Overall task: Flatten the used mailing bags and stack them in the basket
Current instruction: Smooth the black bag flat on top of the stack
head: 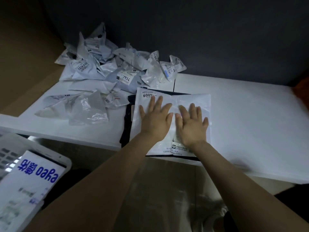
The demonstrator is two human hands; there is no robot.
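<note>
Your left hand (154, 117) and right hand (192, 126) lie flat, fingers spread, pressing one white mailing bag (189, 101) at the tabletop's (242, 114) near edge; it looks nearly smooth; the basket (55, 156) at your lower left holds at least one flattened bag (33, 178); the crumpled pile (103, 69) beyond waits, so most work remains.

hands (154, 119) (192, 126) 2 | basket (55, 155) 1 | white flat bags (189, 100) (33, 178) 2 | crumpled bags (103, 69) uncountable pile
</note>
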